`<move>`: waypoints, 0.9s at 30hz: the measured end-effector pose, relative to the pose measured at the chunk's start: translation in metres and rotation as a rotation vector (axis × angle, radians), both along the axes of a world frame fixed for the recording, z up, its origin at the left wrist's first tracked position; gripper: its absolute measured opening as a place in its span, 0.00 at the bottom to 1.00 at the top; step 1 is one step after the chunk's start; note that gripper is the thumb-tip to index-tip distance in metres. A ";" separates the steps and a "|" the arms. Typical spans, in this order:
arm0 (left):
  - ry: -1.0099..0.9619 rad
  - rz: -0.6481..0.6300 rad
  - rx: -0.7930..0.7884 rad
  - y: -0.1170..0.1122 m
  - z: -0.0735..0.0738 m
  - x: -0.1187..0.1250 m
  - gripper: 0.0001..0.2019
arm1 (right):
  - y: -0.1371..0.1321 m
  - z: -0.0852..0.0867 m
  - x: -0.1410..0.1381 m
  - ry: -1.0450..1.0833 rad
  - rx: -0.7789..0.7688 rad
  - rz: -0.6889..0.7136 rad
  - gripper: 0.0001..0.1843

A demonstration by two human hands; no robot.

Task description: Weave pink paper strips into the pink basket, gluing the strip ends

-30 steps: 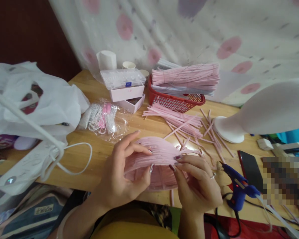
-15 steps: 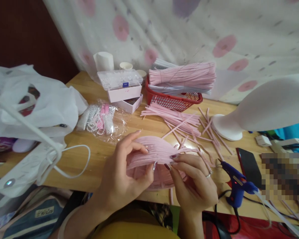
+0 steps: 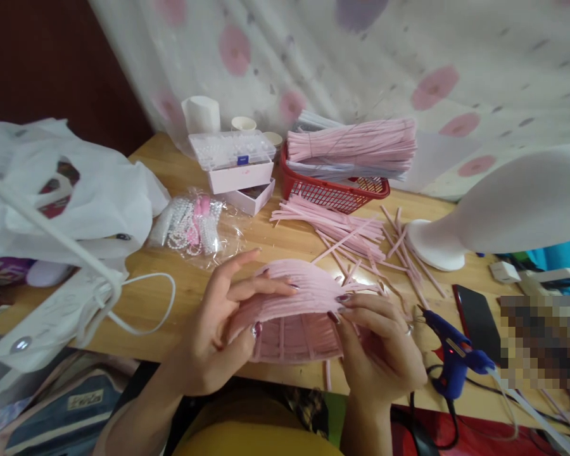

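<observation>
A pink dome-shaped piece (image 3: 298, 284), built from rows of pink pipe cleaners, lies at the front of the table. Its open underside shows crossing ribs. My left hand (image 3: 213, 329) holds it at the left, fingers resting over the top and thumb at the lower edge. At the right edge, my right hand (image 3: 382, 345) pinches the ends of the rows between thumb and fingers. Loose pipe cleaner ends stick out beyond those fingertips. Close to my right hand lies a blue hot glue gun (image 3: 451, 351), its red light lit.
Behind the piece lie loose pink pipe cleaners (image 3: 330, 221) and a red basket (image 3: 335, 193) full of bundles. A white foam head stand (image 3: 437, 244) and a phone (image 3: 476, 323) are at right. Bagged beads (image 3: 194, 225), small boxes (image 3: 242, 177) and a power strip (image 3: 42, 329) are at left.
My left thumb has moved left along the lower edge, and its fingers lie further over the top. My right hand has shifted slightly right, still pinching. More of the ribbed underside shows.
</observation>
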State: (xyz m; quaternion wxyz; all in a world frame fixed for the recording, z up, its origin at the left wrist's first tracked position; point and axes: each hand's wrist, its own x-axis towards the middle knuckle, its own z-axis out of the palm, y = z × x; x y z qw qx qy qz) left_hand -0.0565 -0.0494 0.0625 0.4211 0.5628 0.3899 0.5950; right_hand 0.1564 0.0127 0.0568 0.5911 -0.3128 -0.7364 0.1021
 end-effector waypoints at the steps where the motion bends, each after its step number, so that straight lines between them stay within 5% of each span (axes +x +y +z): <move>1: -0.012 -0.014 0.011 0.001 -0.002 -0.001 0.36 | 0.000 0.000 0.000 -0.002 -0.004 0.001 0.14; 9: -0.099 -0.126 -0.017 0.004 -0.004 -0.008 0.37 | 0.002 -0.002 0.000 0.020 0.007 0.014 0.15; 16: -0.029 -0.099 -0.008 0.007 -0.001 -0.010 0.33 | 0.004 -0.003 0.000 0.011 0.017 0.006 0.14; 27: 0.366 0.134 0.040 -0.001 0.010 -0.001 0.39 | -0.009 0.002 0.000 -0.080 0.039 0.046 0.11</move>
